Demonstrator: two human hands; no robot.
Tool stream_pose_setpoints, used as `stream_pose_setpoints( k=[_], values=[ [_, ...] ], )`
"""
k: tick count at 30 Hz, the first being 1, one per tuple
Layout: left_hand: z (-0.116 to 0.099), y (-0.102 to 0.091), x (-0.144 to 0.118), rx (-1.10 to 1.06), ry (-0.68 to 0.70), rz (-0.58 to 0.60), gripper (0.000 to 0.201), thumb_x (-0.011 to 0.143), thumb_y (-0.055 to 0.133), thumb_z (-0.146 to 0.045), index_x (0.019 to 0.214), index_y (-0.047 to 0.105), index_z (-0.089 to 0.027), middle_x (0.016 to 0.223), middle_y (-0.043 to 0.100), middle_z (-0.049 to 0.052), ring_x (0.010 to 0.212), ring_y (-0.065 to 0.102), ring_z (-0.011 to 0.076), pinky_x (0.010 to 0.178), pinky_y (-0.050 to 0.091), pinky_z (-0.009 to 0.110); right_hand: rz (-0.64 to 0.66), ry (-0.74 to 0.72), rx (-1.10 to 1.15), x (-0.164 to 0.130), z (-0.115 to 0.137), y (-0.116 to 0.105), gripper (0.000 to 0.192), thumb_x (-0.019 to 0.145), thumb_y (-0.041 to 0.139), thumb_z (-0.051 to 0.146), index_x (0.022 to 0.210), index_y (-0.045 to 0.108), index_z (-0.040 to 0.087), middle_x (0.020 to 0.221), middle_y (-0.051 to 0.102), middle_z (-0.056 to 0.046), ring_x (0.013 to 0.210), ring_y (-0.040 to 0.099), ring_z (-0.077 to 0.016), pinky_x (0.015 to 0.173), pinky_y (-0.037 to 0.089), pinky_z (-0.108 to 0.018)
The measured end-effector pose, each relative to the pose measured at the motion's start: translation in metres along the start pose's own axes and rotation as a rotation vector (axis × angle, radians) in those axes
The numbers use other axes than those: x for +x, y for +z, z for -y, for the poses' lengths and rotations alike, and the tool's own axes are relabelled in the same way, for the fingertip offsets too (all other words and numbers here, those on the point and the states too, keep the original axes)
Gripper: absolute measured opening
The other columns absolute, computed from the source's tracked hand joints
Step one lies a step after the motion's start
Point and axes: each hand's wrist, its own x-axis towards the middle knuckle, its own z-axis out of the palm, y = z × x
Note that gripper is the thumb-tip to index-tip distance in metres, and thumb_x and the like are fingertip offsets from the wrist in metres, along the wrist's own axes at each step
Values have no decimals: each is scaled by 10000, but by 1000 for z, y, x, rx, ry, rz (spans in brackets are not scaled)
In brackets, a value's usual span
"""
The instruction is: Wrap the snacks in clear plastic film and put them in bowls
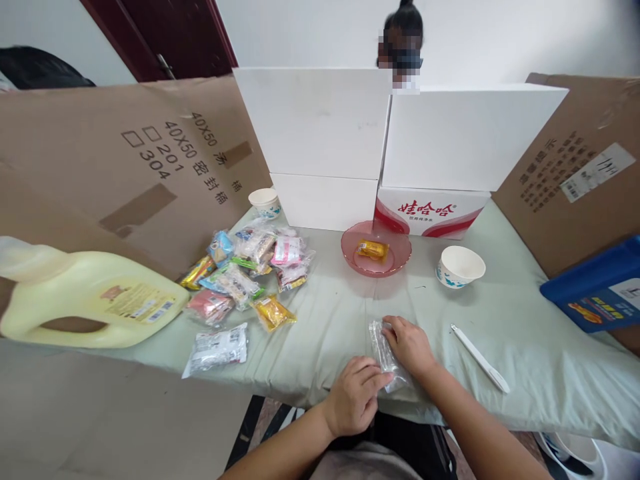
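Observation:
A crinkled clear plastic packet (384, 352) lies near the front edge of the cloth-covered table; what is inside it is hard to make out. My left hand (354, 395) is closed, its fingers bent and their tips on the packet's lower left edge. My right hand (411, 345) curls over the upper right side of the same packet, fingertips at its top end. To the right rests a slim white tool like a cutter (480, 359). Beyond the hands, a pink glass bowl (350, 257) holds a yellow-wrapped snack (373, 250).
Several wrapped snacks (235, 280) are heaped on the left, beside a pale yellow jug (95, 297). Paper cups (460, 267) stand right and back left. White boxes (320, 127) and cardboard (125, 167) wall the table; a blue bottle (600, 287) lies right. A person's head shows behind the boxes.

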Motion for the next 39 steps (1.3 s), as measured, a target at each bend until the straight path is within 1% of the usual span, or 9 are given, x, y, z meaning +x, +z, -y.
stream_pose_setpoints(
  k=[7, 12, 16, 20, 24, 28, 33, 37, 39],
  values=[
    [17, -17, 29, 36, -155, -135, 212, 911, 425, -149, 1004, 614, -169, 931, 630, 88, 910, 569, 213, 837, 488, 403, 16, 13, 85, -1, 3, 3, 229, 931, 451, 269, 1074, 620, 209, 980, 684, -74, 895, 646, -204, 772, 454, -298],
    [46, -7, 51, 115, -93, 51, 203, 922, 458, -146, 957, 649, -202, 1035, 663, 65, 1125, 546, 229, 957, 446, 440, -12, 121, 242, -5, -7, -10, 287, 905, 450, 291, 1150, 574, 207, 986, 690, -64, 902, 649, -192, 796, 474, -304],
    [51, 0, 49, 129, -121, 86, 172, 927, 491, -150, 975, 650, -195, 1087, 656, 65, 1137, 535, 225, 966, 430, 428, -5, 290, 378, -32, -21, -24, 312, 935, 335, 392, 1041, 551, 194, 761, 680, -20, 590, 643, -149, 598, 503, -280],
    [49, -1, 47, 129, -132, 89, 164, 928, 500, -157, 981, 649, -201, 1086, 653, 59, 1131, 529, 224, 965, 420, 424, 223, 461, 755, -62, -16, -27, 346, 875, 403, 528, 913, 525, 207, 744, 666, 1, 431, 580, -117, 401, 387, -234],
    [48, -1, 48, 138, -135, 104, 188, 936, 487, -164, 1025, 648, -205, 1121, 647, 58, 1145, 524, 222, 976, 411, 420, 372, 543, 1085, -72, -1, -32, 522, 832, 495, 602, 1158, 460, 197, 773, 655, -1, 477, 608, -124, 380, 316, -202],
    [49, -1, 47, 163, -122, 106, 231, 942, 484, -171, 1106, 640, -217, 1241, 623, 52, 1180, 517, 221, 989, 401, 424, 544, 426, 1282, -72, 3, -46, 730, 831, 558, 574, 1415, 238, 273, 1049, 656, -60, 610, 679, -143, 431, 389, -199],
    [48, -2, 48, 171, -123, 150, 252, 918, 526, -163, 1135, 637, -229, 1270, 623, 28, 1193, 513, 210, 991, 396, 417, 747, 366, 1216, -82, -5, -48, 581, 826, 561, 582, 1288, 494, 235, 1049, 661, -71, 580, 654, -107, 446, 412, -185],
    [47, -3, 49, 165, -140, 158, 259, 909, 541, -163, 1139, 637, -235, 1279, 616, 25, 1189, 514, 213, 992, 390, 415, 660, 378, 1107, -93, -12, -42, 540, 820, 575, 560, 1264, 531, 256, 1188, 607, -90, 772, 673, -161, 511, 493, -230],
    [47, -3, 50, 163, -142, 156, 257, 915, 536, -165, 1141, 635, -237, 1279, 615, 26, 1188, 513, 217, 990, 391, 419, 492, 370, 933, -96, -17, -43, 463, 848, 538, 543, 1191, 588, 237, 1123, 630, -91, 763, 660, -172, 544, 525, -275]
  ],
)
